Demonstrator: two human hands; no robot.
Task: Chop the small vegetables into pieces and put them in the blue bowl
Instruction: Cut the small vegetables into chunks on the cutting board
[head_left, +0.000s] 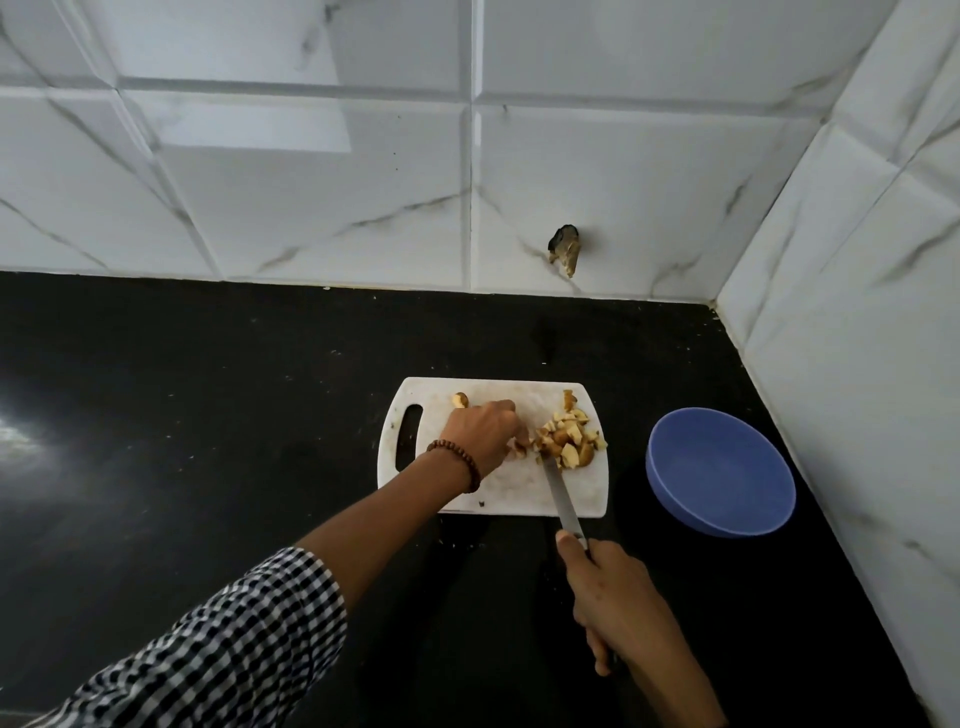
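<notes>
The left hand (480, 434) lies on the white cutting board (519, 496) with its fingers bent down, and they pinch a brown piece (519, 448) against the board. The right hand (608, 587) is nearer to the person, off the front edge of the board, and its fingers are closed round the handle of a knife (558, 493). The blade reaches forward over the board, and its tip is just beside the left fingertips. So the two hands are apart, each one busy with its own thing.

To the right of the blade tip there is a heap of chopped pieces (569, 441), pale inside and brown outside. One more small vegetable (460, 400), which looks not yet chopped, lies at the far side of the board, just behind the left hand. The blue bowl (722, 470) stands on the black worktop (208, 415) to the right of the board, near it but not touching, and nothing is in it.

I judge that the chopping step is in hand and that most of it is done. The next move calls for a cut downward very close to the fingertips, so the fingers should be tucked back from the blade. Afterwards the last vegetable must be chopped, and then the whole heap must go into the bowl.
</notes>
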